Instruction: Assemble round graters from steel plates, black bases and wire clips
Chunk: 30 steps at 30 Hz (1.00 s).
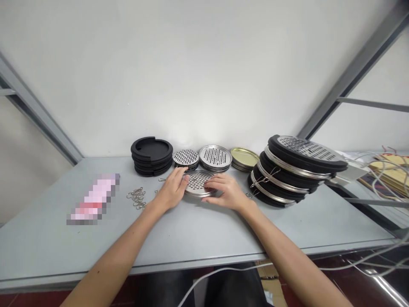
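Grey tabletop [204, 238] against a pale wall [198, 72]; no lettering is legible; the pink item [94, 198] is pixelated; fingers of left hand [174, 187] and right hand [226, 191], loosely curled, rest on opposite sides of the perforated metal disc [198, 183], partly covering it, centrally placed.

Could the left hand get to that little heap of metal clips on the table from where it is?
Probably yes: the heap of metal clips lies just left of the left hand, with nothing tall between them. That hand is at the perforated metal disc, so it would likely leave that first.
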Tool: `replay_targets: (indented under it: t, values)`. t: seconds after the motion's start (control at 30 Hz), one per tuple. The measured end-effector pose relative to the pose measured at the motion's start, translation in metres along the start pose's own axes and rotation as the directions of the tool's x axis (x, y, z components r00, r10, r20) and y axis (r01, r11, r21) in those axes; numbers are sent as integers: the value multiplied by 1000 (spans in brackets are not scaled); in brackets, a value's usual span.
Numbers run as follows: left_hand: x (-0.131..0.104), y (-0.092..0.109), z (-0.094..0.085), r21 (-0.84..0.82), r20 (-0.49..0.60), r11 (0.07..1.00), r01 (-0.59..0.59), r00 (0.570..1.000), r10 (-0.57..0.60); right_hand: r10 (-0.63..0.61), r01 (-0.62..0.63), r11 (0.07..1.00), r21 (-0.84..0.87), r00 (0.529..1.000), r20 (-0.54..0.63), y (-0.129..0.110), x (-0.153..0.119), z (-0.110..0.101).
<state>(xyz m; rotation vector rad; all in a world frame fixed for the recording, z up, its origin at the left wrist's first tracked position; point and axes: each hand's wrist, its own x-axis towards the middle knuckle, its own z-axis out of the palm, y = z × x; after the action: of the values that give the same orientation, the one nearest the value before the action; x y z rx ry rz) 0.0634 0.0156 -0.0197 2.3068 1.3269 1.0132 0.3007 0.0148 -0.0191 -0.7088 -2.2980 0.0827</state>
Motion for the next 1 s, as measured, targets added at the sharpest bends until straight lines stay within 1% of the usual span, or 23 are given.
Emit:
replay_targets:
  t: [0.1,0.23,0.37,0.47,0.57,0.67,0.77,0.83,0.9,1.0]
  values:
    - [-2,-2,4,31,47,999,19,999,-20,5,-5,1000,9,1000,24,-2,1,2]
    - [-5,-4,7,133,124,987,96,986,-113,53,-55,998,16,995,83,-4,2,1]
    - [-7,-4,7,187,162,978,93,979,-124,93,-97,995,15,985,143,-4,1,-1]
    - [-9,-4,6,210,227,975,71,967,-119,176,-180,983,24,976,125,2,-1,2]
    - [-11,-7,6,187,278,982,32,957,-84,241,-242,970,-7,966,92,11,-5,8]
    - [-12,-9,4,181,305,983,32,949,-87,271,-270,963,-23,958,96,17,-7,12]
    - [-12,-9,1,187,338,982,39,936,-101,309,-308,951,-24,947,82,18,-6,13]
    - [-11,-6,0,183,351,983,18,933,-83,338,-337,941,-39,940,53,18,-6,14]
    - [-11,-3,0,176,368,984,-7,928,-60,341,-339,939,-48,939,34,17,-6,15]
    - [-10,2,1,167,392,986,-23,919,-45,329,-328,944,-35,942,70,18,-7,18]
